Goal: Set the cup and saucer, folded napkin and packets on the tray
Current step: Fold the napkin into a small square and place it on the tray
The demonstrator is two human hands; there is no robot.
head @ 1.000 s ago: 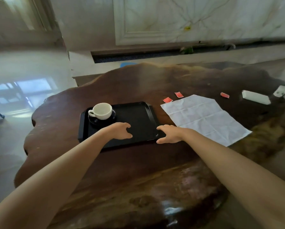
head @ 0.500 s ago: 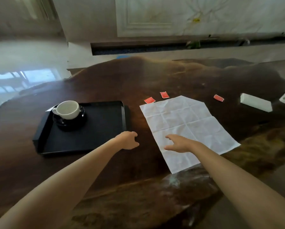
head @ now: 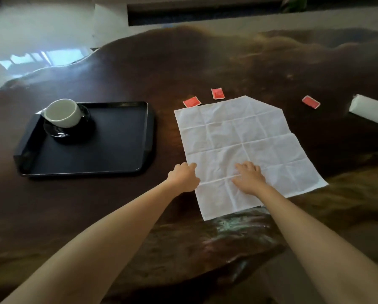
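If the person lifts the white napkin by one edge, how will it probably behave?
The napkin looks thin, with a grid of creases, so it will probably hang limp. Lying flat on the smooth table, it may slide when pushed. It should refold easily along those creases.

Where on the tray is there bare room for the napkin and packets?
The tray is bare right of and in front of the cup and saucer, which fill its far left corner. Off the tray, bare table runs between the tray and napkin. It is crowded beyond the napkin, where two packets lie.
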